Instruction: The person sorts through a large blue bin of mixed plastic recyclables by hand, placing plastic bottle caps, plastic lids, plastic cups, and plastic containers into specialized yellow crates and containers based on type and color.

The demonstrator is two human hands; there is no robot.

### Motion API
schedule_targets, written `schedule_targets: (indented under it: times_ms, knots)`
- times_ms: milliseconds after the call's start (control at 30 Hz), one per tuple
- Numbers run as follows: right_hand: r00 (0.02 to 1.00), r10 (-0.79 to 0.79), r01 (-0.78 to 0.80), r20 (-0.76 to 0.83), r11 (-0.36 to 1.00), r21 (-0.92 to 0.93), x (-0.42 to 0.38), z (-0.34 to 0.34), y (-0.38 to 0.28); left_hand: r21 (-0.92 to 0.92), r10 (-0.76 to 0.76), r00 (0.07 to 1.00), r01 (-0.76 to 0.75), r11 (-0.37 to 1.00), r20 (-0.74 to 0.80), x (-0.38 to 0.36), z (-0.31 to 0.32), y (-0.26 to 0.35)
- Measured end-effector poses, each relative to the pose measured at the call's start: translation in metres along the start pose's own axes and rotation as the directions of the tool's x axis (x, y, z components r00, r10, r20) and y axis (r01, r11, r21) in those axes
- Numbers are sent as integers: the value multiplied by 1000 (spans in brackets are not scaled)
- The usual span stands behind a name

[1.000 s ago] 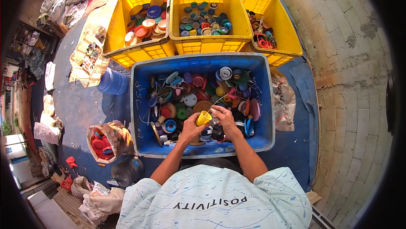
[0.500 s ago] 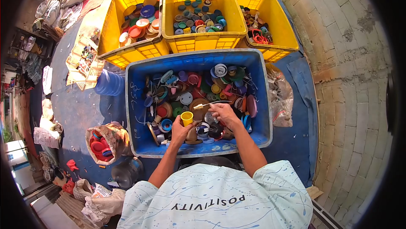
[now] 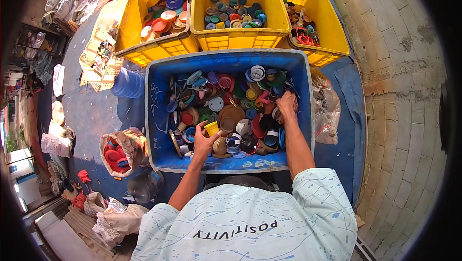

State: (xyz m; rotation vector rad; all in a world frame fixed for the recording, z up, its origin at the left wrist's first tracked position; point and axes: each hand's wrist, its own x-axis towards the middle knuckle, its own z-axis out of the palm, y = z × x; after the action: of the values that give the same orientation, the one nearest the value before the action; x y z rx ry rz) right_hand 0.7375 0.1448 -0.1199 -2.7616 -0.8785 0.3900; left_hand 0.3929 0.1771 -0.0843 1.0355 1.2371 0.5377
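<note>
My left hand (image 3: 204,141) holds a small yellow cup (image 3: 211,128) over the near left part of the blue bin (image 3: 231,164). Caps and lids of many colours fill this bin, among them a brown round lid (image 3: 232,112) near the middle. At the right side of the bin my right hand (image 3: 288,103) reaches down among the caps, its fingers bent. Whether anything is between those fingertips is hidden.
Beyond the blue bin stand three yellow crates, the left (image 3: 163,49), middle (image 3: 236,39) and right (image 3: 320,56), with sorted caps. A sack (image 3: 137,148) of red lids and a clear plastic bag (image 3: 326,111) flank the bin.
My right hand has moved right and away from me, to the bin's right side; the thin pale piece it held no longer shows there. My left hand keeps the yellow cup, now tilted.
</note>
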Motion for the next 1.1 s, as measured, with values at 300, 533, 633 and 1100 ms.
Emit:
schedule_targets:
  times_ms: [300, 533, 633, 1100]
  knots:
    - [995, 67, -70, 78, 997, 35, 8, 25, 9, 66, -28, 999, 31, 997, -44, -8, -1, 4]
    - [984, -6, -8, 178, 997, 82, -4, 1, 2, -84, -119, 993, 121, 989, 26, -4, 9, 9]
    - [992, -119, 124, -33, 933, 338, -12, 1, 2, -137, -93, 994, 102, 985, 65, -2, 12, 6]
    - [793, -286, -584, 537, -109, 804, -100, -66, -7, -244, -113, 964, 173, 954, 240, 5, 25, 19]
